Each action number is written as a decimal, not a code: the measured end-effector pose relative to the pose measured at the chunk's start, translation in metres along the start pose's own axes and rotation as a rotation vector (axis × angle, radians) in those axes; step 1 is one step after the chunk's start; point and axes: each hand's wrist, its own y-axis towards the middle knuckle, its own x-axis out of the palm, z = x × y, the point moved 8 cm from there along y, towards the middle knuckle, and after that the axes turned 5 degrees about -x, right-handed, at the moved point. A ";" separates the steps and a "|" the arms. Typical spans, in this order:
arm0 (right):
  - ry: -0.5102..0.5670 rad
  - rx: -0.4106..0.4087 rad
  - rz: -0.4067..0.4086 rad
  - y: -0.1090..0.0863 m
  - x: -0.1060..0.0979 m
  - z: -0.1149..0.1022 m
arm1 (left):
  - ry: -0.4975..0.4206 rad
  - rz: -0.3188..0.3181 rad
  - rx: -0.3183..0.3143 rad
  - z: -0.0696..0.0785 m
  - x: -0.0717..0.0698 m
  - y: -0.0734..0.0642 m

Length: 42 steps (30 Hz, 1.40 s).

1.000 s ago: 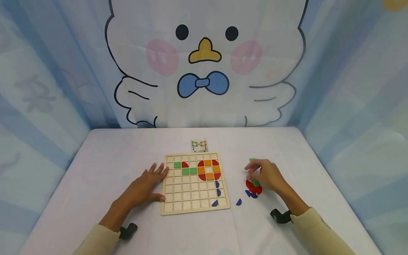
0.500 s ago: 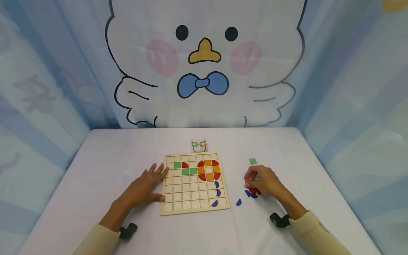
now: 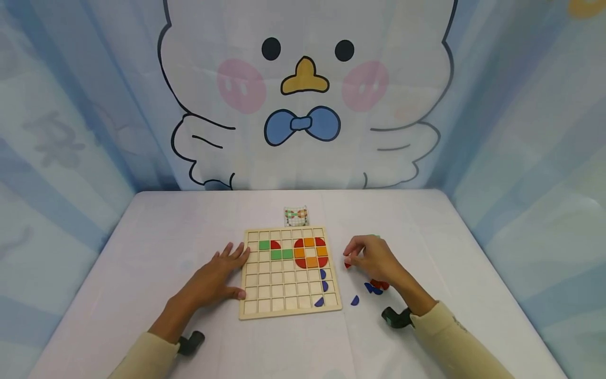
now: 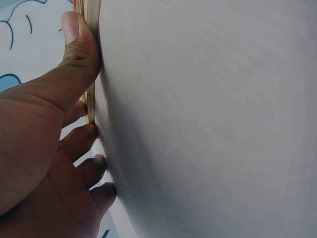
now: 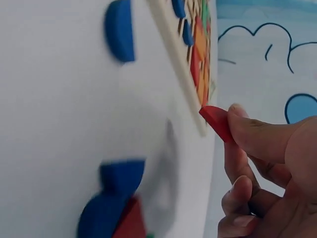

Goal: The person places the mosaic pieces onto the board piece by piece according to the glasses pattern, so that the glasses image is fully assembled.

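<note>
My right hand (image 3: 371, 257) pinches a red quarter-circle piece (image 5: 218, 122) between thumb and forefinger, a little right of the wooden grid board (image 3: 284, 312). With fingers spread, my left hand (image 3: 215, 279) rests at the board's left edge; in the left wrist view its thumb (image 4: 81, 44) lies along that edge. On the board, green squares (image 3: 287, 254) and a red quarter piece (image 3: 275, 245) sit at the upper left. A ring of red pieces and orange squares (image 3: 311, 262) fills cells at the upper right. Blue half-circle pieces (image 3: 324, 286) lie in the right-hand cells.
A small pattern card (image 3: 295, 216) lies behind the board. Right of the board are a loose blue half-circle (image 3: 354, 300), more blue pieces (image 3: 376, 290) and a few red pieces (image 3: 380, 284). A green piece (image 3: 377, 236) shows partly behind my right hand. A printed curtain (image 3: 303, 158) hangs behind the table.
My right hand went down to the pile of loose pieces, took a red quarter-circle piece and carried it left toward the board. My left hand has stayed at the board's edge.
</note>
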 end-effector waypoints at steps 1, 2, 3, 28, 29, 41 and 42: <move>0.013 -0.012 0.001 0.003 0.002 -0.005 | 0.002 -0.001 0.000 0.000 0.000 0.000; 0.025 -0.024 0.001 0.006 0.004 -0.011 | 0.001 -0.003 -0.001 0.000 0.001 0.000; 0.038 -0.036 0.002 0.009 0.005 -0.016 | 0.003 -0.002 0.001 -0.001 0.001 0.000; 0.118 -0.247 -0.069 0.068 0.064 -0.115 | 0.012 0.019 0.001 -0.003 0.000 0.001; 0.121 -0.258 -0.074 0.070 0.067 -0.120 | 0.011 0.017 0.001 -0.004 0.000 0.001; 0.081 -0.276 -0.110 0.095 0.102 -0.150 | 0.002 0.011 0.019 -0.005 0.001 0.001; 0.069 -0.273 -0.113 0.098 0.106 -0.151 | 0.002 0.010 0.019 -0.005 0.001 0.001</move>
